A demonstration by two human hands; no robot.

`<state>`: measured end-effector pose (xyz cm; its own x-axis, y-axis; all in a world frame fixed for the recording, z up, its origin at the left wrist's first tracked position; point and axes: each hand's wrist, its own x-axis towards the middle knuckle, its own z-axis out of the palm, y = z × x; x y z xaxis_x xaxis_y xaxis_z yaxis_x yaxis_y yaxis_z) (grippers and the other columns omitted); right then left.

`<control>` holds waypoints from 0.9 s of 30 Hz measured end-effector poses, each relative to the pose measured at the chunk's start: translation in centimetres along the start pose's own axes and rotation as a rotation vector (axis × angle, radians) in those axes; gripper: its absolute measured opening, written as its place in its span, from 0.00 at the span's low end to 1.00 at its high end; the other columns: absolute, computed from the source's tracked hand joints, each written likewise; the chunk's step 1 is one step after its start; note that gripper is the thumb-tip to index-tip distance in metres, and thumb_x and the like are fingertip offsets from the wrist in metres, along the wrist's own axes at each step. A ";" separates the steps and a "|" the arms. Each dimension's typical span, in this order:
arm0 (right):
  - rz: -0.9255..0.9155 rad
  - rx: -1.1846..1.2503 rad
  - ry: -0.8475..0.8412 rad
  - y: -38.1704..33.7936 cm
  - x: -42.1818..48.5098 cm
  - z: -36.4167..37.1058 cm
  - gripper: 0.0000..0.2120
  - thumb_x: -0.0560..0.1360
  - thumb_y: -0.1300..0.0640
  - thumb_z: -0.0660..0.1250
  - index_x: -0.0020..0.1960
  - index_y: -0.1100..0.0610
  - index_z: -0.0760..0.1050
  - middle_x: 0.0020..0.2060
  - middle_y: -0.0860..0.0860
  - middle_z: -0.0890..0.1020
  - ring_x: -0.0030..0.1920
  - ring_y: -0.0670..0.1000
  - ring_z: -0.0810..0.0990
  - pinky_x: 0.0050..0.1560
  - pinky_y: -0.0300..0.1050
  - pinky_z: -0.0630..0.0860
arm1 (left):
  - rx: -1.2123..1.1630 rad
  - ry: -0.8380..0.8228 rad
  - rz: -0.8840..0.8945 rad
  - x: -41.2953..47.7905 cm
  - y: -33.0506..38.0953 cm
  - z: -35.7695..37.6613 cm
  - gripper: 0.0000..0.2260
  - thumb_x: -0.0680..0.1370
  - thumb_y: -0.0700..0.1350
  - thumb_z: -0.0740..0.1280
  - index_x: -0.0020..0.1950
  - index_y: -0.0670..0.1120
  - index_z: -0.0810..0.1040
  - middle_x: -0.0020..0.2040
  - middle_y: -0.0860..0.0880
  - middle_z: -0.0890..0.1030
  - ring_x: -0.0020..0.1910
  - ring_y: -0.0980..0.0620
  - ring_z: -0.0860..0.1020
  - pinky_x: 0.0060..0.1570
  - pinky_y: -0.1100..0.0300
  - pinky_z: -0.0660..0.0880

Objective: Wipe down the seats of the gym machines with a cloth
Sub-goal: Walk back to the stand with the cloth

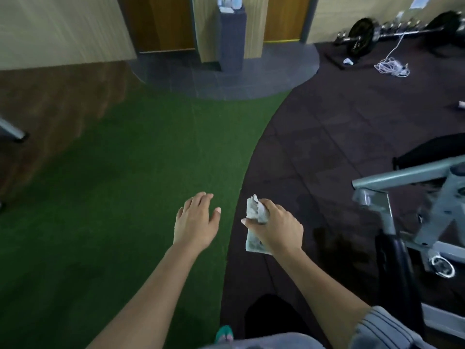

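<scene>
My right hand grips a crumpled grey-white cloth, held in the air over the dark rubber floor. Beside it, my left hand hangs open and empty above the green turf, fingers spread. A grey-framed gym machine stands at the right edge, about an arm's length from the cloth. A black pad is part of the machine, below the frame, and another black pad lies behind it. Neither hand touches the machine.
Green turf covers the left floor and dark rubber tiles the right. A grey pedestal with bottles stands ahead between two wooden doors. A barbell and a white cord lie far right. A metal leg shows at the left edge.
</scene>
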<state>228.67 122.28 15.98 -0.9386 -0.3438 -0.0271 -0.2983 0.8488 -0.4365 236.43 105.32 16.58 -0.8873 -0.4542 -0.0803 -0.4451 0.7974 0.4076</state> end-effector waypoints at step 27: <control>-0.007 0.064 0.022 -15.7 87.6 6.8 0.22 0.66 0.32 0.66 0.53 0.44 0.73 0.42 0.44 0.80 0.44 0.50 0.79 0.39 0.44 0.67 | 0.008 -0.016 -0.004 87.9 -2.9 -7.5 0.22 0.81 0.54 0.55 0.74 0.49 0.62 0.76 0.51 0.60 0.74 0.50 0.59 0.69 0.49 0.62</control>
<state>152.34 76.14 14.33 -0.9405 -0.3397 -0.0041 -0.2937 0.8189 -0.4932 160.63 60.13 15.19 -0.8871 -0.4513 -0.0970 -0.4500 0.7987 0.3995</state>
